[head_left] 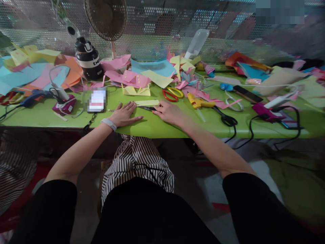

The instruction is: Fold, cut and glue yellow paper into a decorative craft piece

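Observation:
My left hand (124, 114) lies flat on the green tabletop (162, 126), fingers spread, fingertips at the left end of a pale yellow paper strip (146, 102). The fingers of my right hand (166, 111) are closed around the right end of a slim dark tool (147, 107), which looks like a craft knife. Its thin end points left, just below the strip. Part of its handle is hidden by my fingers. Behind the strip stands a folded yellow paper piece (136, 90). Red-and-yellow-handled scissors (170, 95) lie just beyond my right hand.
A yellow glue gun (200, 101) with its cord lies to the right. A lit phone (96, 100) is on the left, near a purple power adapter (64, 104). A dark bottle (88, 61), a fan (106, 17) and coloured paper (152, 67) fill the back. Another purple adapter (266, 112) sits right.

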Tool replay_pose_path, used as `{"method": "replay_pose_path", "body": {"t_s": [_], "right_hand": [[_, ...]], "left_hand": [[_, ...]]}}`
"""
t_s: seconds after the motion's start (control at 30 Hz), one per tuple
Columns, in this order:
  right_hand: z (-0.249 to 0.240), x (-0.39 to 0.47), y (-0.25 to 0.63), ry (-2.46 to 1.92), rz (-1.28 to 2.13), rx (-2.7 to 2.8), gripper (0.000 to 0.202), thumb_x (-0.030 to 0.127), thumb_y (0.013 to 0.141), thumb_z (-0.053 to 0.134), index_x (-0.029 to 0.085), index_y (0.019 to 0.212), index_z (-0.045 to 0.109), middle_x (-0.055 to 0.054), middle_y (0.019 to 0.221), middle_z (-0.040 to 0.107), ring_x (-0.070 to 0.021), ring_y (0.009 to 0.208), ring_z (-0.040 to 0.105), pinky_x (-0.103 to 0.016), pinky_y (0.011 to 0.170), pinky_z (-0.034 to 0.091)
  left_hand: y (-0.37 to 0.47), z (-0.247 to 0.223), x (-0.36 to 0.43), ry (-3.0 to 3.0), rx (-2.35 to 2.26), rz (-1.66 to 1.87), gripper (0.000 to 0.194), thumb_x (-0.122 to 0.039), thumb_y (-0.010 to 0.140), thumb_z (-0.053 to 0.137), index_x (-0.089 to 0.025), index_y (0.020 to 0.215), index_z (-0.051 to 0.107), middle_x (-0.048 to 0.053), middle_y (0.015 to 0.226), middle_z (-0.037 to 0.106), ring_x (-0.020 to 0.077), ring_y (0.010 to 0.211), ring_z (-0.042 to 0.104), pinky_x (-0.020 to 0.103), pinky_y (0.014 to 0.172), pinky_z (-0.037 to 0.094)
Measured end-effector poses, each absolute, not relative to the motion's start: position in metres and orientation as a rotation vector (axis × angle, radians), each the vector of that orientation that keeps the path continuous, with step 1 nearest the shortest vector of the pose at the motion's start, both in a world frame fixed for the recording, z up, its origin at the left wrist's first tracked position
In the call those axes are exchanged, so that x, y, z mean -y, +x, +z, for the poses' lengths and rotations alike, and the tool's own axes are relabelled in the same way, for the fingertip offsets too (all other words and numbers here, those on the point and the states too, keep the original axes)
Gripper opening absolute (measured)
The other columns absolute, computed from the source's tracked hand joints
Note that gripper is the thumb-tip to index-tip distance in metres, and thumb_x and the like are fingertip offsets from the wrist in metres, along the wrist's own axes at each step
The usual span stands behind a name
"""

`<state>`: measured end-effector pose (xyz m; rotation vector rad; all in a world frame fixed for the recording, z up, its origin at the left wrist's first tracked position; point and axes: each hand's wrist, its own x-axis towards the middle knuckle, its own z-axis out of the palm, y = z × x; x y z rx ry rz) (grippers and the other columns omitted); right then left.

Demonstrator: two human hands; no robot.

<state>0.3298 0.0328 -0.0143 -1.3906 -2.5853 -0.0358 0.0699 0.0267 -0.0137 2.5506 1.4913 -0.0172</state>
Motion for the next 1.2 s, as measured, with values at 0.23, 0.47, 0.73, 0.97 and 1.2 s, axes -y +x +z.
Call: {"method": "replay_pose_path", "body": {"t_s": [0.23,0.47,0.73,0.97,1.2], "right_hand": [[-0.013,-0.036,0.331,-1.419,-0.034,2.594,0.037,0.037,0.101,0.046,0.017,0.120,0.071,-0.015,0.113,0.064,-0.0262,0.095,0.060,-0.036,0.072,0.043],[-0.015,-0.038,0.328,-1.428,0.022,2.558,0.034,0.036,0.101,0.049,0.017,0.119,0.071,-0.014,0.112,0.064,-0.0249,0.093,0.058,-0.036,0.072,0.045],[-0.011,-0.041,0.322,-1.392,0.052,2.585,0.034,0.033,0.101,0.050,0.015,0.120,0.071,-0.016,0.115,0.063,-0.0271,0.101,0.057,-0.039,0.079,0.047],[-0.009,-0.042,0.325,-1.353,0.039,2.614,0.032,0.035,0.101,0.050,0.017,0.117,0.072,-0.013,0.115,0.064,-0.0244,0.095,0.058,-0.037,0.075,0.046],[-0.011,-0.046,0.325,-1.288,0.069,2.640,0.029,0.033,0.100,0.052,0.015,0.112,0.071,-0.013,0.111,0.064,-0.0225,0.090,0.057,-0.035,0.069,0.042]], "left_hand": [[0.068,-0.010,-0.034,2.530,-1.456,-0.023,0.097,-0.078,0.092,0.020,-0.014,0.163,0.011,0.011,0.170,0.015,0.0280,0.158,0.012,0.051,0.126,0.006],[0.057,-0.009,-0.040,2.591,-1.427,-0.059,0.095,-0.076,0.093,0.021,-0.011,0.162,0.016,0.014,0.169,0.017,0.0257,0.158,0.012,0.047,0.127,0.006],[0.058,-0.005,-0.039,2.632,-1.440,-0.079,0.093,-0.076,0.094,0.020,-0.012,0.162,0.019,0.014,0.169,0.017,0.0269,0.157,0.016,0.049,0.126,0.010],[0.059,-0.003,-0.039,2.605,-1.446,-0.086,0.093,-0.075,0.094,0.024,-0.011,0.161,0.021,0.014,0.169,0.018,0.0273,0.157,0.016,0.047,0.127,0.009],[0.059,-0.004,-0.039,2.591,-1.464,-0.049,0.092,-0.075,0.094,0.024,-0.011,0.161,0.023,0.014,0.169,0.020,0.0288,0.156,0.018,0.047,0.126,0.010]]}}
